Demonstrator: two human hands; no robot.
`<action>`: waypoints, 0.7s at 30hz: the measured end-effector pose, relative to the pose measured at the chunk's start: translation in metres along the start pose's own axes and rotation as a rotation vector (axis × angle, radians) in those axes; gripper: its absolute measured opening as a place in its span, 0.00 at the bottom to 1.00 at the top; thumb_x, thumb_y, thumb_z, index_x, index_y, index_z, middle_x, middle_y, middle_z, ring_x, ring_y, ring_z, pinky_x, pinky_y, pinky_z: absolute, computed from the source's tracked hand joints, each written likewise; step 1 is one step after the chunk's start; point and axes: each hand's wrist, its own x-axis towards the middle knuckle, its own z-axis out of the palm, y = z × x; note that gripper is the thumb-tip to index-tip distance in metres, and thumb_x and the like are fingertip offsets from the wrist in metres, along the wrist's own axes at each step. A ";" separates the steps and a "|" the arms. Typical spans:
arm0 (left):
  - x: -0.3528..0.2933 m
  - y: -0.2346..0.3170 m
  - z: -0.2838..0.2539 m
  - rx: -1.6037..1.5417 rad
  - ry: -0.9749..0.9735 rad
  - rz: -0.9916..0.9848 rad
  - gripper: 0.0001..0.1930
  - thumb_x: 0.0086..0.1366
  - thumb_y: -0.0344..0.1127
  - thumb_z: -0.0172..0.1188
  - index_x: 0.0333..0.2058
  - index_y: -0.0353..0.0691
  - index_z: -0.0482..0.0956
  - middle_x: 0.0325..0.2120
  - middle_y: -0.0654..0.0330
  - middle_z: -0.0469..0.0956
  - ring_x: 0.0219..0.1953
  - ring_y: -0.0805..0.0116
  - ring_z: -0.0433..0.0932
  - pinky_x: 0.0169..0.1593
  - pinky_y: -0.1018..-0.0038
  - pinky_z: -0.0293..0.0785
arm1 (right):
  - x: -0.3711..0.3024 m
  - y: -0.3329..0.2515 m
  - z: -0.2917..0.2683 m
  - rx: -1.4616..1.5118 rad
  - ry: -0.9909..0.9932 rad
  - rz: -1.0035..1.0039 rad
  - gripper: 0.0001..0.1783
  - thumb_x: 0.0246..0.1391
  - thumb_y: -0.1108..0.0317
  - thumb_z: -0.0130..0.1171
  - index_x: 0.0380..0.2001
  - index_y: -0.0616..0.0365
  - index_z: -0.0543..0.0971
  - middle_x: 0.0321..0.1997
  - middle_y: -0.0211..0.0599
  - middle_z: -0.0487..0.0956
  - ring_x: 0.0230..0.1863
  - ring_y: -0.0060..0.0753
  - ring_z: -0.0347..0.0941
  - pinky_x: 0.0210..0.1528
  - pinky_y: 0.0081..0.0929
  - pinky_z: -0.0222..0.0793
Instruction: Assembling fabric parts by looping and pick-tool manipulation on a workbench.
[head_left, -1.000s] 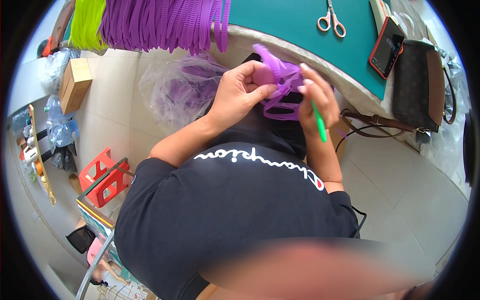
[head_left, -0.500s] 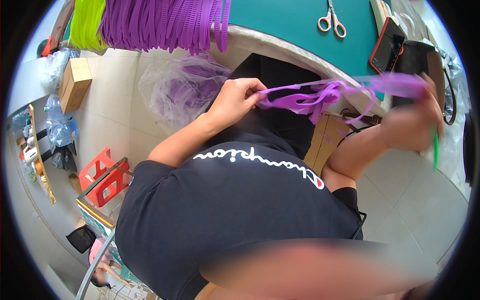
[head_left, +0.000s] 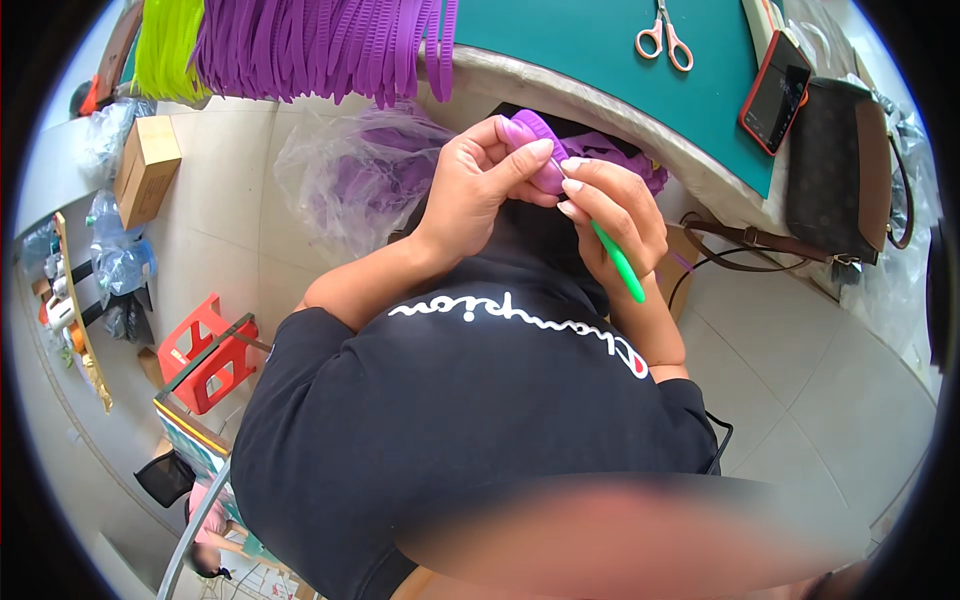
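My left hand (head_left: 480,180) is closed around a purple rubber strap (head_left: 545,125), bent into a loop with a ridged edge. My right hand (head_left: 620,215) grips a slim tool with a green handle (head_left: 620,262); its thin tip meets the strap, partly hidden by the fingers. Beyond the right hand, a bunch of purple rubber strips (head_left: 640,165) shows near the table edge; what holds or supports it is hidden. Many purple straps (head_left: 320,50) hang over the table edge at the upper left, beside lime-green ones (head_left: 168,50).
Orange-handled scissors (head_left: 665,45) and a red-edged phone (head_left: 776,95) lie on the green table (head_left: 560,30). A brown bag (head_left: 840,165) is at the right. On the floor are a clear plastic bag of purple pieces (head_left: 365,170), a carton (head_left: 148,170) and a red stool (head_left: 210,355). Another person (head_left: 210,515) sits lower left.
My right hand has come in from the far right to meet my left. The stretched purple strips have left the space between my hands; the strap is now held bent against the green tool.
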 end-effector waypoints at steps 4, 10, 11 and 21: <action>0.002 -0.001 -0.001 -0.021 0.000 0.028 0.04 0.66 0.29 0.56 0.37 0.36 0.75 0.31 0.58 0.80 0.32 0.74 0.81 0.34 0.77 0.83 | -0.002 0.003 0.001 -0.049 0.005 -0.021 0.10 0.49 0.74 0.64 0.36 0.63 0.78 0.36 0.47 0.80 0.37 0.45 0.79 0.39 0.34 0.77; 0.003 -0.002 -0.001 -0.003 0.015 0.044 0.03 0.66 0.29 0.56 0.36 0.35 0.75 0.30 0.58 0.80 0.31 0.75 0.81 0.34 0.78 0.83 | -0.002 0.004 0.000 -0.086 -0.024 -0.061 0.11 0.45 0.75 0.66 0.34 0.62 0.79 0.36 0.45 0.80 0.37 0.45 0.79 0.39 0.34 0.78; 0.003 -0.001 0.000 0.008 0.026 0.048 0.03 0.66 0.29 0.56 0.36 0.35 0.75 0.30 0.58 0.80 0.31 0.75 0.81 0.34 0.78 0.83 | -0.002 0.004 0.000 -0.109 -0.028 -0.059 0.11 0.44 0.75 0.67 0.34 0.62 0.79 0.36 0.44 0.80 0.37 0.45 0.79 0.39 0.34 0.77; -0.002 0.005 -0.006 0.223 0.101 0.330 0.04 0.65 0.28 0.58 0.32 0.35 0.73 0.26 0.59 0.79 0.29 0.75 0.80 0.32 0.77 0.81 | 0.002 0.003 -0.017 0.260 -0.099 0.365 0.05 0.56 0.71 0.59 0.32 0.62 0.77 0.26 0.32 0.75 0.28 0.26 0.69 0.32 0.23 0.64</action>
